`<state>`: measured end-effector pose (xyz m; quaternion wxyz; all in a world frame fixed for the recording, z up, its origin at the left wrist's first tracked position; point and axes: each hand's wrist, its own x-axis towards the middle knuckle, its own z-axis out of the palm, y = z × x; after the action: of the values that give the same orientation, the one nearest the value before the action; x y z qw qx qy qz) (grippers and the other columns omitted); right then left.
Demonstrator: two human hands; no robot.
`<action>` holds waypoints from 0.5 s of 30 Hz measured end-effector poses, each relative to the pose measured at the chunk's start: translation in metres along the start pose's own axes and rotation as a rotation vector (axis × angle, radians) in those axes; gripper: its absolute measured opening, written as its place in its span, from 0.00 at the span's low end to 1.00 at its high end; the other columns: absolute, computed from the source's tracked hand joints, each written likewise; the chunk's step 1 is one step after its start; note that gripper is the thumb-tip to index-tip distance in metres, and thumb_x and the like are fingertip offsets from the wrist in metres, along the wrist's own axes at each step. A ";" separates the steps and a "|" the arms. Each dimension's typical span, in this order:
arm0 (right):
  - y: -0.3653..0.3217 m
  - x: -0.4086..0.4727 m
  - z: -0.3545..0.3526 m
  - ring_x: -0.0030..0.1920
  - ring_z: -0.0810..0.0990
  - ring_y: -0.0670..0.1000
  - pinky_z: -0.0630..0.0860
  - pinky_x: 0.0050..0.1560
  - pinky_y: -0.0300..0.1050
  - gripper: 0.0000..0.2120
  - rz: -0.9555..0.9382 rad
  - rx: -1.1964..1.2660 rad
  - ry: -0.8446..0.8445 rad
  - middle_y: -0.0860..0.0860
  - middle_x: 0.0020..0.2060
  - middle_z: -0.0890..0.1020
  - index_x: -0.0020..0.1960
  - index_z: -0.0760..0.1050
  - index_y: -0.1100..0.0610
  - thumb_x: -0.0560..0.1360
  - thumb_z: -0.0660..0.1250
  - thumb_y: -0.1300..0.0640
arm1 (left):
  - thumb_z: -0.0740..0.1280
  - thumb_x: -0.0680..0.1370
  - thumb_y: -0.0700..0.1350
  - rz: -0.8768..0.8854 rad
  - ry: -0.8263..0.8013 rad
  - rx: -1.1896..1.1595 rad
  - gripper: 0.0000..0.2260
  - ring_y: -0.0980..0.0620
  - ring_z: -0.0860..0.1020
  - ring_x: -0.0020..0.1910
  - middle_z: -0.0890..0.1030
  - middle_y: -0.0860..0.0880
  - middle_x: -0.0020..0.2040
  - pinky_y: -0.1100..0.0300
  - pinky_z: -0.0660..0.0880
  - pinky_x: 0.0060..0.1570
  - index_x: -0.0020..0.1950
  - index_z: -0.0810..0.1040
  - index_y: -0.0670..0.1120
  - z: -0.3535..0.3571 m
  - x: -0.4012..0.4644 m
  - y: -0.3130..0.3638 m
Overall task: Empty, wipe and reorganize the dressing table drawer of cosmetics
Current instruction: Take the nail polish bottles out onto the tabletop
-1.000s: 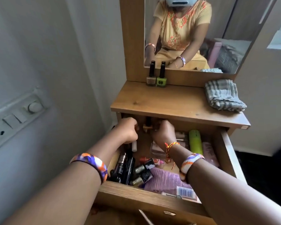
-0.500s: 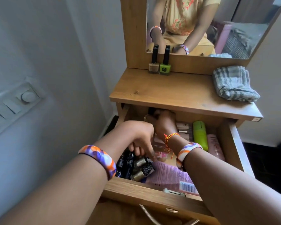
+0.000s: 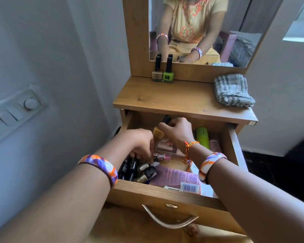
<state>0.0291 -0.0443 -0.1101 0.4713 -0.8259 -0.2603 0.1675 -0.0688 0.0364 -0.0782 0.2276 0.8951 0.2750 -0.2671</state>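
Note:
The wooden drawer (image 3: pixel 165 199) stands pulled out, full of cosmetics. My right hand (image 3: pixel 178 131) is at the drawer's back, closed around a tan nail polish bottle (image 3: pixel 158 133) with a black cap. My left hand (image 3: pixel 140 144) reaches down at the middle left, its fingertips on a small black-capped tube (image 3: pixel 155 160); its grip is hidden. In the drawer lie black tubes (image 3: pixel 128 166), gold-capped bottles (image 3: pixel 144 167), a clear palette case (image 3: pixel 167 149), a pink packet (image 3: pixel 175 176), a green tube (image 3: pixel 202 137) and a pink tube (image 3: pixel 215 146).
On the tabletop (image 3: pixel 174 100) a tan nail polish bottle (image 3: pixel 157 74) and a green one (image 3: pixel 168 75) stand against the mirror frame, with a folded checked cloth (image 3: pixel 233 91) at the right. A switch panel (image 3: pixel 16 113) is on the left wall. A curved metal handle (image 3: pixel 168 220) hangs on the drawer front.
My left hand has moved from the drawer's back left corner forward and down onto the small items. My right hand has lifted the tan bottle slightly at the back.

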 end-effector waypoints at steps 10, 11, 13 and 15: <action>0.000 -0.022 -0.020 0.31 0.81 0.56 0.83 0.33 0.53 0.10 0.143 0.167 -0.184 0.56 0.36 0.78 0.44 0.75 0.61 0.72 0.63 0.53 | 0.74 0.68 0.41 -0.040 0.094 -0.014 0.14 0.50 0.78 0.39 0.76 0.47 0.44 0.59 0.80 0.36 0.47 0.72 0.45 0.023 -0.007 0.002; -0.001 -0.024 -0.022 0.31 0.81 0.56 0.82 0.33 0.52 0.09 0.153 0.174 -0.205 0.56 0.35 0.78 0.43 0.74 0.60 0.73 0.62 0.54 | 0.74 0.68 0.42 -0.028 0.105 -0.018 0.13 0.50 0.78 0.37 0.77 0.47 0.42 0.60 0.78 0.32 0.45 0.72 0.45 0.023 -0.008 0.001; -0.004 -0.026 -0.028 0.27 0.78 0.54 0.80 0.30 0.47 0.06 0.167 0.194 -0.248 0.55 0.33 0.77 0.41 0.72 0.56 0.74 0.61 0.55 | 0.74 0.68 0.43 0.002 0.123 -0.061 0.12 0.51 0.78 0.37 0.77 0.48 0.43 0.63 0.74 0.28 0.47 0.74 0.45 0.018 -0.012 0.001; -0.008 -0.026 -0.036 0.25 0.75 0.52 0.75 0.26 0.41 0.07 0.152 0.189 -0.306 0.54 0.31 0.75 0.39 0.69 0.55 0.75 0.61 0.55 | 0.73 0.69 0.44 0.032 0.119 -0.174 0.12 0.52 0.78 0.38 0.77 0.48 0.44 0.63 0.75 0.27 0.50 0.75 0.46 0.009 -0.017 0.002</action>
<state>0.0244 -0.0812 -0.0845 0.4878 -0.7601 -0.2490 0.3498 -0.0825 0.0237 -0.0740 0.2920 0.8905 0.2959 -0.1849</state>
